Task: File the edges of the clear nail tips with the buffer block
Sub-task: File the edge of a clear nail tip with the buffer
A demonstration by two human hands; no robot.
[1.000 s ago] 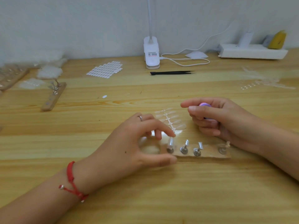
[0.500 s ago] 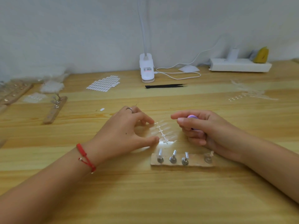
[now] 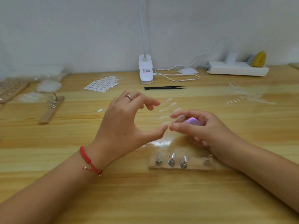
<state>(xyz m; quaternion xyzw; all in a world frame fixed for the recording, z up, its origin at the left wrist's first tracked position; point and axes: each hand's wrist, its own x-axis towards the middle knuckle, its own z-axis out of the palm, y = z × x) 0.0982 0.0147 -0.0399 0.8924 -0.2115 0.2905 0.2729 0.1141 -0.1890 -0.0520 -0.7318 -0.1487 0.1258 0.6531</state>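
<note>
A strip of clear nail tips (image 3: 167,110) is lifted off the table and blurred. My left hand (image 3: 127,125) holds it between its thumb below and curled fingers above. My right hand (image 3: 199,128) grips a small purple buffer block (image 3: 193,121) in its curled fingers. Its index finger and thumb reach the right side of the strip and touch one tip. Below both hands lies a wooden holder (image 3: 181,164) with several metal nail stands.
Black tweezers (image 3: 164,88) and a white clip lamp base (image 3: 146,71) with its cable lie behind the hands. A sheet of adhesive tabs (image 3: 102,84) and a second wooden holder (image 3: 51,109) are at the left. A white power strip (image 3: 237,69) sits at the back right.
My left hand left the wooden holder, took the strip of nail tips from the table and raised it. My right hand with the buffer block moved in to meet the strip.
</note>
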